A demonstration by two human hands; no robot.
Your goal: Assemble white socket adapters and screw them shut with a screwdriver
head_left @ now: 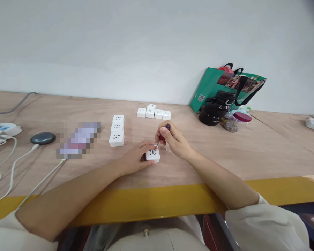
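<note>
A white socket block (153, 157) lies face up on the wooden table (136, 179) in front of me. My left hand (136, 158) grips it from the left, fingers at its back and thumb along its front side. Wrapped round the red and purple handle of a screwdriver (167, 127) is my right hand (174, 139). The screwdriver slants down to the left, its tip at the middle of the block's face. A small flat piece (163, 149) rests just right of the block.
Three socket blocks (116, 138) form a column at left; several more (150, 113) sit farther back. A blurred phone (80, 139), a dark round device (43, 138) and white cables are at far left. A black flask (215, 109), jar (231, 124) and green bag (208, 82) stand back right.
</note>
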